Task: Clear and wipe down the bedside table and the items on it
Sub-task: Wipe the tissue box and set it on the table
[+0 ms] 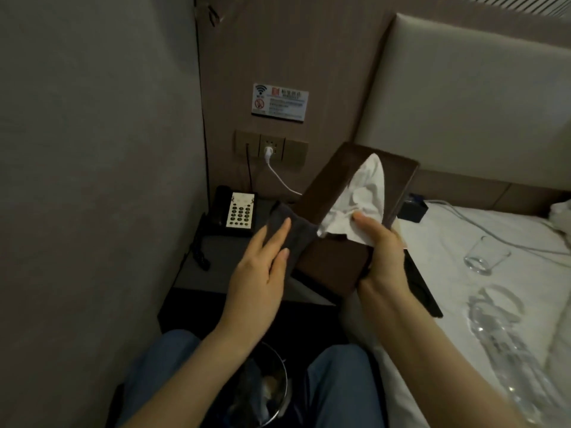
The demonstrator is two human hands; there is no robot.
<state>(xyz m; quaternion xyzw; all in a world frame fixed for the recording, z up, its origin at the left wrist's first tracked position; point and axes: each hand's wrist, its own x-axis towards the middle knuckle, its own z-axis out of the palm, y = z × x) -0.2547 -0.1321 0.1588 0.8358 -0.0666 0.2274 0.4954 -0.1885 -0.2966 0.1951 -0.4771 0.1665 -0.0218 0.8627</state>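
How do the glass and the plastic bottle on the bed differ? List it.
The glass is short and open-topped; the plastic bottle is long and ribbed. The glass is farther from the camera, the plastic bottle nearer. Both are clear and rest on the white sheet.

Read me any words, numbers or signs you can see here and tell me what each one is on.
Wall sign: a wifi symbol, a no-smoking symbol and a red logo; its lines of text are too blurred to read.
Phone: keypad buttons, digits too small to read.
Bottle on the bed: dark label marks, unreadable.

Dim room, grey wall (92, 149), padded headboard (479, 103), white bed (448, 273).
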